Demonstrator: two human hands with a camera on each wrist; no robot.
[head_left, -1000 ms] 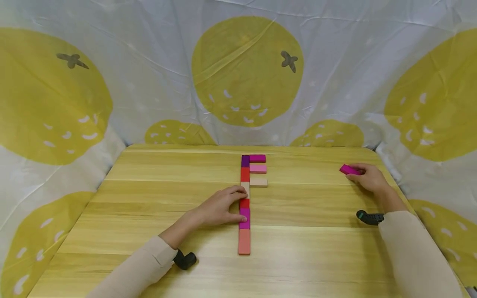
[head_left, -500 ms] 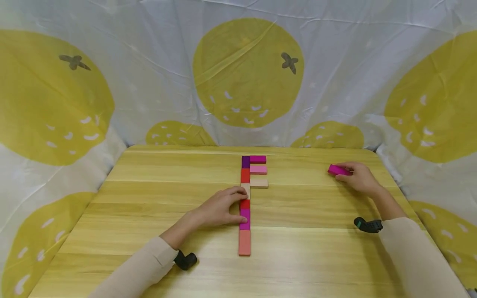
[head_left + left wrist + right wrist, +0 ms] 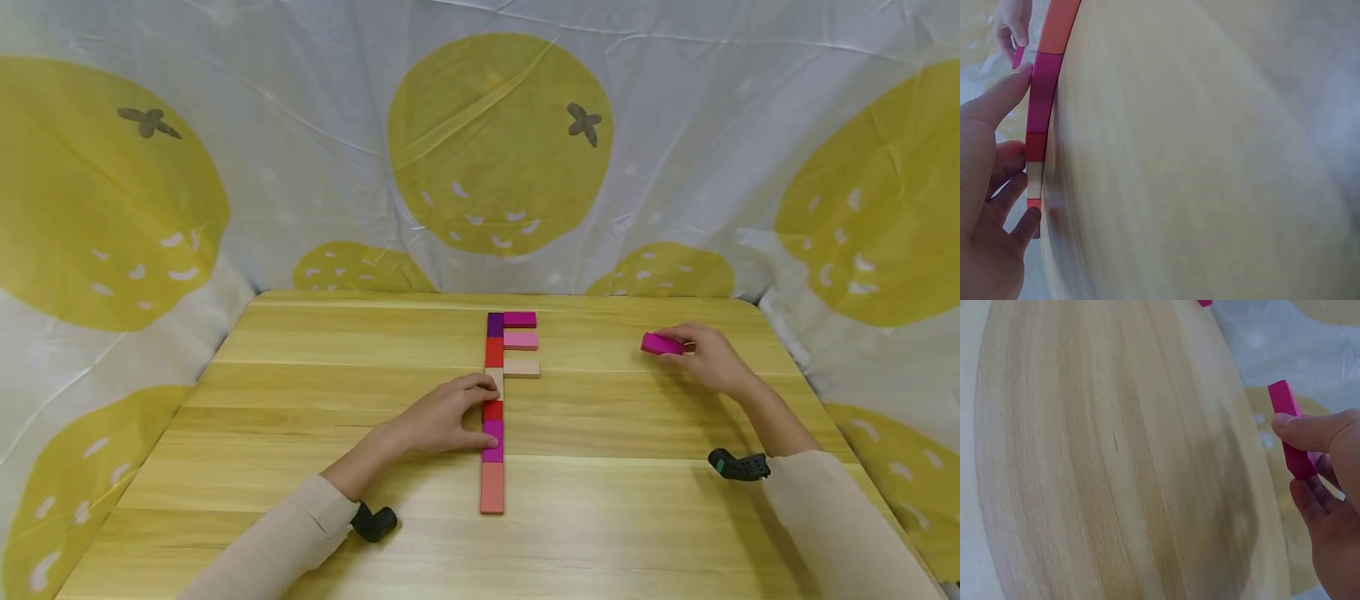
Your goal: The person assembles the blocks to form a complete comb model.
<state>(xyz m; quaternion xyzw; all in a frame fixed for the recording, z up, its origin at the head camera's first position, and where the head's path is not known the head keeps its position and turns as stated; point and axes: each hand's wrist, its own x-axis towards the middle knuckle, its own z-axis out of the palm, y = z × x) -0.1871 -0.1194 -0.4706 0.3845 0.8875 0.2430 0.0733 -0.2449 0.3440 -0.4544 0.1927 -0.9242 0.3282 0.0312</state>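
Coloured blocks form a straight column on the wooden table: purple [image 3: 495,325] at the far end, then red, beige, red, magenta [image 3: 493,430] and a salmon block [image 3: 492,488] nearest me. My left hand [image 3: 444,417] rests along the column's left side, its fingertips at the beige block and thumb on the magenta one. In the left wrist view its fingers lie against the blocks. Over the table's right part, my right hand [image 3: 711,358] pinches a separate magenta block [image 3: 660,344] between thumb and fingers. The right wrist view shows that block [image 3: 1300,464] held off the table.
Three blocks stick out rightward from the column's far part: magenta [image 3: 519,319], pink [image 3: 521,341] and beige [image 3: 521,369]. A curtain with yellow fruit prints [image 3: 498,142] hangs behind the table [image 3: 600,517]. Each wrist carries a small black camera.
My right hand has moved left towards the column, carrying the magenta block with it. The left hand and the laid blocks stay where they were.
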